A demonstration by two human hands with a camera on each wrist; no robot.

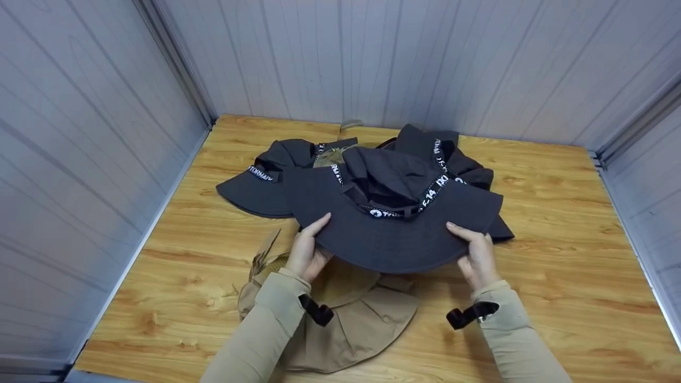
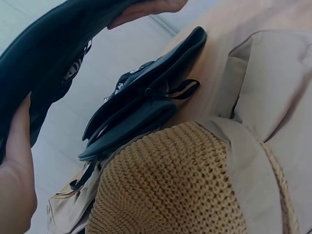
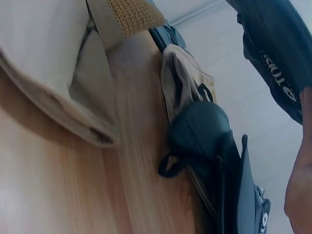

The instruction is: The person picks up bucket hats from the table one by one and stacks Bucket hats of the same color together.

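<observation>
A dark sun hat (image 1: 383, 239) with a wide brim and a white-lettered band is held up above the table by both hands. My left hand (image 1: 310, 250) pinches the brim at its left, thumb on top and fingers underneath. On the brim's right side my right hand (image 1: 477, 255) grips the same way. Below the left forearm lies a tan hat (image 1: 362, 324), whose woven straw-like crown (image 2: 165, 180) shows in the left wrist view. Behind the raised hat, another dark hat (image 1: 255, 194) lies at left and one more dark hat (image 1: 471, 165) at right.
Between the rear dark hats, part of another tan hat (image 1: 332, 157) shows, mostly covered. All of them lie on a wood-grain table (image 1: 569, 255). Pale panel walls (image 1: 362, 64) enclose the table at the back, left and right.
</observation>
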